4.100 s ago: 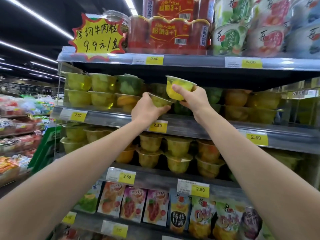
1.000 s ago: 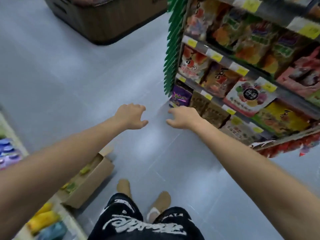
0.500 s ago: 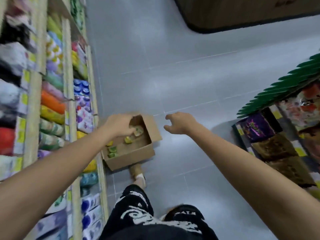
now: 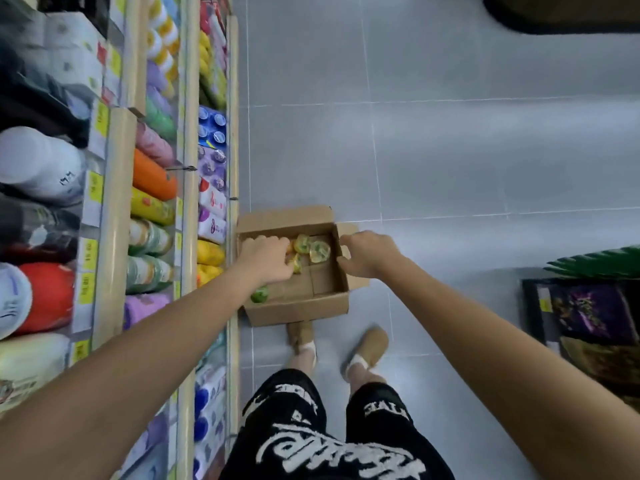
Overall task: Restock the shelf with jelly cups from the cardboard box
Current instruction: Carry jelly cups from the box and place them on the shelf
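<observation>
Pick-up step: my left grip (image 4: 266,259) sits in the cardboard box (image 4: 301,310), curled over the jelly cups (image 4: 313,249) at its fingertips; whether it has clamped one I cannot tell. My right grip (image 4: 367,254) hovers apart and empty just beside them. Next I must clamp cups and lift.

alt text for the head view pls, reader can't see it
From above: a person's left hand is down among a few jelly cups in an open cardboard box on the grey floor, right hand by its right wall.
</observation>
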`<state>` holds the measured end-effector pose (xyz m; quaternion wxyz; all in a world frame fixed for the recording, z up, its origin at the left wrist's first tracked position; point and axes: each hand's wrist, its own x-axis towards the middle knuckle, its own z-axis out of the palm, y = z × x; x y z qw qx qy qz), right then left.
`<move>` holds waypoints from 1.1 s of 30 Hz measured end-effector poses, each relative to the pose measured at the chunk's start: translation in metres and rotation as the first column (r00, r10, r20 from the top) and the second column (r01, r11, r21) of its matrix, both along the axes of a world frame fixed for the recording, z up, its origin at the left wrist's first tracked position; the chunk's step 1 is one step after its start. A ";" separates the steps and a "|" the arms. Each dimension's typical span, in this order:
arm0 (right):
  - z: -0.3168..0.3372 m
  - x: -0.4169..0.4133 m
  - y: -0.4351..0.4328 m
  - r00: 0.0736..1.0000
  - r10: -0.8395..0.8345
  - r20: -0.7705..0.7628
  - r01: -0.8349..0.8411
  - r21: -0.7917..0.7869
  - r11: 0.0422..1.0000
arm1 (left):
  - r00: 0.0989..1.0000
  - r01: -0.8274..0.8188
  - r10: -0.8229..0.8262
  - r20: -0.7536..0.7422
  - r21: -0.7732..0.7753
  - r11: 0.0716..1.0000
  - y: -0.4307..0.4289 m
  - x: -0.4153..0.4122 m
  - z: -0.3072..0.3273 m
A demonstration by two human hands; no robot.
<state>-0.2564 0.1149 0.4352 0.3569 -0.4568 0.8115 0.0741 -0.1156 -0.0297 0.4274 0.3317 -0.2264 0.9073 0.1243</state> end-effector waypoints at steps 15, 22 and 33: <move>-0.279 -0.021 -0.058 0.973 0.220 0.064 -0.226 0.118 0.967 | 0.940 -0.315 0.291 0.177 0.128 0.940 0.005 -0.015 -0.278; -0.449 -0.023 -0.070 0.982 0.174 0.068 -0.181 0.118 0.976 | 0.916 -0.379 0.353 0.192 0.115 0.918 0.005 -0.020 -0.445; -0.610 -0.028 -0.083 0.982 0.186 -0.043 -0.180 0.112 0.977 | 0.871 -0.451 0.452 0.192 -0.051 0.891 -0.009 -0.026 -0.614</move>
